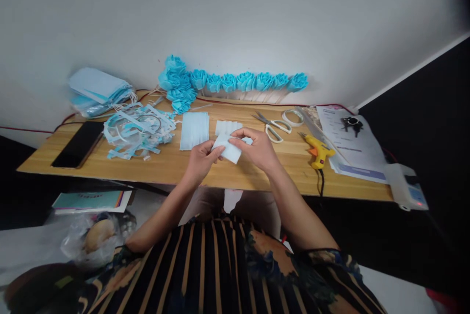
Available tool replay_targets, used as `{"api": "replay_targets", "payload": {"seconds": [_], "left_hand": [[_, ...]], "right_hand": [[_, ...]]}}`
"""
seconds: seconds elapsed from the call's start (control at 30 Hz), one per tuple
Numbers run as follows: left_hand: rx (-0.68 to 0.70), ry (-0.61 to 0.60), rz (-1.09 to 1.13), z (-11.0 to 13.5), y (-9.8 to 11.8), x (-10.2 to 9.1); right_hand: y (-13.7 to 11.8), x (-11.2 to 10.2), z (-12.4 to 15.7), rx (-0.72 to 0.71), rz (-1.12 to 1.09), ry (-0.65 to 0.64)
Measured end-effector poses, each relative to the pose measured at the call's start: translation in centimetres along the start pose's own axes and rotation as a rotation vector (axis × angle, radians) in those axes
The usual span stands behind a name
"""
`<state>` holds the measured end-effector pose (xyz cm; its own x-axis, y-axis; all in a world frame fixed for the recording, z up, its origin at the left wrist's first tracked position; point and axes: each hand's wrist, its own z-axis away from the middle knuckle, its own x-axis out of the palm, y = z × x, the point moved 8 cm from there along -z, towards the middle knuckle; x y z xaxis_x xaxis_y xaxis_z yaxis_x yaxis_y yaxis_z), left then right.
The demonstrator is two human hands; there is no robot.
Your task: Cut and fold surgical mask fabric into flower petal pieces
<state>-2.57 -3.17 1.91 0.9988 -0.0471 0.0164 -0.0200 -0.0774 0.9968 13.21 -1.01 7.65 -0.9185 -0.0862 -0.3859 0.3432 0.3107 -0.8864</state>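
Observation:
Both hands hold one small folded piece of pale blue mask fabric [230, 150] just above the wooden table [165, 164]. My left hand [203, 157] pinches its left edge with closed fingers. My right hand [256, 146] grips its right side, thumb and fingers pressed together. Right behind the hands lie a flat blue mask sheet [194, 130] and a pleated pale piece [227, 127].
Blue fabric flowers [235, 82] line the wall. A heap of cut mask strips [137, 131], a stack of masks [98, 89] and a black phone [78, 143] sit left. Scissors [273, 127], a tape ring [293, 117], a yellow glue gun [317, 150] and papers [350, 145] lie right.

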Motion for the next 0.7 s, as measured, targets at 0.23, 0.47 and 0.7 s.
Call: {"api": "replay_targets", "payload": {"seconds": [0.23,0.47,0.7], "left_hand": [[0.013,0.006,-0.041,-0.5,-0.9,-0.8],[-0.001,-0.087,-0.163,0.8,-0.9,-0.9],[-0.262,-0.403,-0.324,9.5,-5.4,-1.2]], "right_hand": [[0.5,0.9,-0.4,0.012,0.040,-0.061],[0.4,1.2,0.8,-0.098,0.166,-0.083],[2.7,3.2,7.7,-0.131,0.112,-0.292]]}}
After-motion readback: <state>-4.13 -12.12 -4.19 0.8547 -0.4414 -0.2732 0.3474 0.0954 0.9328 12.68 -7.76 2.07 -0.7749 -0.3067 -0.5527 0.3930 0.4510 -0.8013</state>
